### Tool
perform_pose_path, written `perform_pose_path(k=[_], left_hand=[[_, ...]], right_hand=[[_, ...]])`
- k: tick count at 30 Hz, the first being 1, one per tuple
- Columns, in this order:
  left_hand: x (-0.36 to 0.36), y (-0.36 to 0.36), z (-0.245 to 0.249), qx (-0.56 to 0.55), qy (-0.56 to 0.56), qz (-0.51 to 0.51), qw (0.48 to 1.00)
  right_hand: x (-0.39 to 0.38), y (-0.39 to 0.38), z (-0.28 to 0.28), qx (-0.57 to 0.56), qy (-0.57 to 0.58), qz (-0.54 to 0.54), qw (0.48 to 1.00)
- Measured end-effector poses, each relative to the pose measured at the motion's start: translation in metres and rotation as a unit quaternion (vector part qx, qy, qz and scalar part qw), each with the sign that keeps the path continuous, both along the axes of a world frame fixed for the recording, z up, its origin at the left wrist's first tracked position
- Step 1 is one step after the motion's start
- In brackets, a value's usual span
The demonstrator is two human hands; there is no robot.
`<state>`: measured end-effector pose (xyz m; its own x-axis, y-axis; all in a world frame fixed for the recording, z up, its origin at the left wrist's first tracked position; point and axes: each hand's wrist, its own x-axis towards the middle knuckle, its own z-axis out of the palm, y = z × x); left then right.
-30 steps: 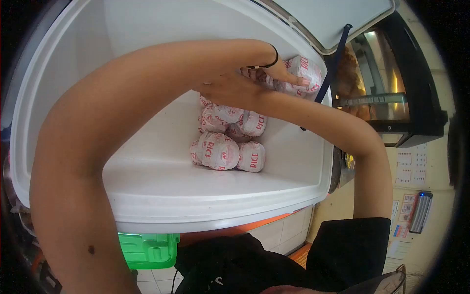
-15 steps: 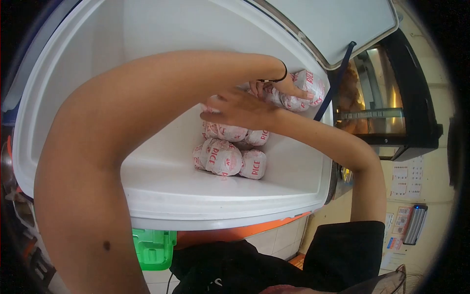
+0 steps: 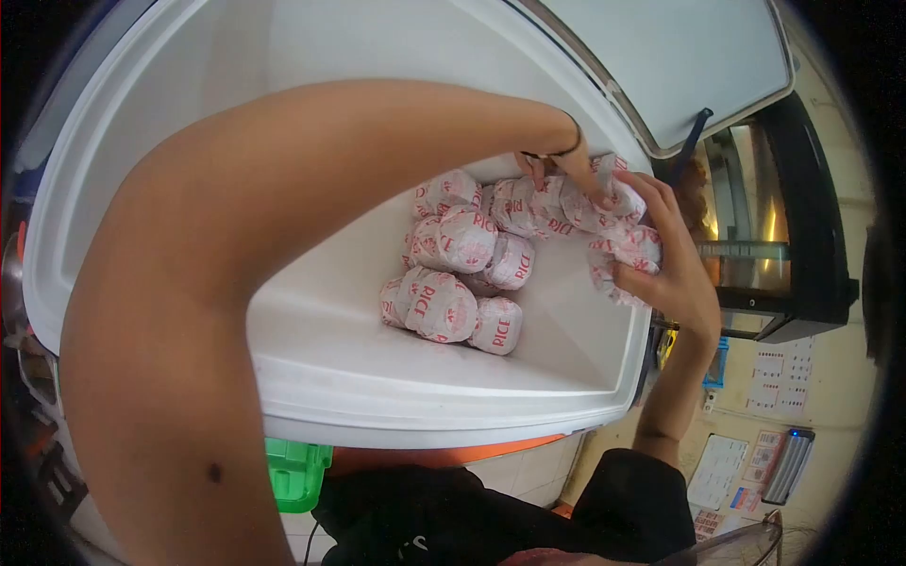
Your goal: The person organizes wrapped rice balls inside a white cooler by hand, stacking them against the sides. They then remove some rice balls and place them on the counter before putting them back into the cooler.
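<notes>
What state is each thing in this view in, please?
Cooler: open, partly filled.
Lid: raised.
Piled rice packets: wrapped, lying in the cooler.
Left hand: laid over the top packets; grip unclear.
Right hand: closed on held packet at the cooler's right wall.

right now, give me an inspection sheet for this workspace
surface: white plastic cooler box, open
job's things: white paper-wrapped packets printed RICE in red, heaped toward the box's right side
clutter: nothing seen
hands: left hand, with black wristband, fingers on the top packets, grip unclear; right hand cupped around packets at the right rim
cables: nothing seen; a dark strap hangs by the white lid
surroundings: black glass-fronted cabinet, green plastic crate, papers on the wall
</notes>
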<state>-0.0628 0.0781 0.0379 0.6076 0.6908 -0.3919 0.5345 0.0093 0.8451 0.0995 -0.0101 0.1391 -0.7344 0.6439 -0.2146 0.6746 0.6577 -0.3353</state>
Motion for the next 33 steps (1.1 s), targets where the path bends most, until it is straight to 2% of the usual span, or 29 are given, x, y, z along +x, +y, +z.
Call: perform_pose_path(k=[1, 2, 3, 5, 7, 8, 9, 11, 12, 13, 14, 15, 16, 17, 19, 20, 22, 26, 28, 33], left_hand=[[-0.006, -0.005, -0.002, -0.013, -0.042, 0.051, 0.998], [-0.01, 0.0, -0.007, -0.029, -0.055, 0.018, 0.998], [-0.015, 0.005, -0.01, -0.046, -0.066, -0.016, 0.997], [-0.029, 0.01, -0.029, -0.094, -0.195, -0.079, 0.973], [-0.052, 0.017, -0.03, -0.243, -0.073, -0.062, 0.965], [-0.053, 0.014, -0.037, -0.233, 0.057, 0.026, 0.971], [-0.049, 0.006, -0.05, -0.214, 0.183, 0.115, 0.953], [-0.043, -0.014, -0.078, -0.162, 0.159, 0.183, 0.957], [-0.042, -0.014, -0.136, -0.048, 0.125, 0.092, 0.987], [-0.041, -0.013, -0.183, 0.064, 0.088, -0.002, 0.994], [-0.034, -0.02, -0.172, 0.063, 0.098, -0.005, 0.993], [-0.02, -0.029, -0.154, -0.081, 0.099, 0.137, 0.982], [-0.013, -0.033, -0.15, -0.22, 0.095, 0.277, 0.931], [-0.011, -0.037, -0.149, -0.219, 0.102, 0.277, 0.93], [-0.011, -0.038, -0.162, -0.248, 0.007, 0.328, 0.912], [-0.011, -0.04, -0.169, -0.247, 0.012, 0.328, 0.912], [-0.008, -0.047, -0.178, -0.192, -0.133, 0.369, 0.9], [-0.012, -0.04, -0.19, -0.212, -0.101, 0.342, 0.91], [-0.013, -0.044, -0.186, -0.253, -0.159, 0.332, 0.895], [-0.012, -0.049, -0.168, -0.252, -0.15, 0.332, 0.896]], right_hand=[[0.009, -0.003, -0.004, 0.06, 0.002, -0.043, 0.997], [0.019, -0.004, -0.009, 0.12, 0.005, -0.088, 0.989], [0.026, -0.003, -0.014, 0.12, 0.013, -0.095, 0.988], [0.034, 0.003, -0.023, 0.149, -0.016, -0.094, 0.984], [0.037, 0.003, -0.021, 0.152, -0.005, -0.101, 0.983], [0.041, 0.005, -0.022, 0.145, 0.006, -0.097, 0.985], [0.044, 0.007, -0.024, 0.139, 0.017, -0.091, 0.986], [0.049, 0.006, -0.028, 0.156, 0.033, -0.094, 0.983], [0.05, 0.005, -0.03, 0.157, 0.05, -0.101, 0.981], [0.051, 0.005, -0.033, 0.157, 0.067, -0.107, 0.979], [0.052, 0.005, -0.035, 0.163, 0.08, -0.11, 0.977], [0.053, 0.004, -0.037, 0.161, 0.089, -0.114, 0.976], [0.053, 0.003, -0.039, 0.163, 0.095, -0.117, 0.975], [0.054, 0.003, -0.04, 0.164, 0.102, -0.12, 0.974], [0.056, 0.002, -0.042, 0.165, 0.112, -0.123, 0.972], [0.056, 0.002, -0.041, 0.166, 0.111, -0.121, 0.972], [0.055, 0.001, -0.041, 0.147, 0.111, -0.141, 0.973], [0.055, 0.001, -0.041, 0.126, 0.102, -0.158, 0.974], [0.057, 0.002, -0.042, 0.132, 0.107, -0.153, 0.974], [0.057, 0.003, -0.044, 0.14, 0.115, -0.152, 0.972]])
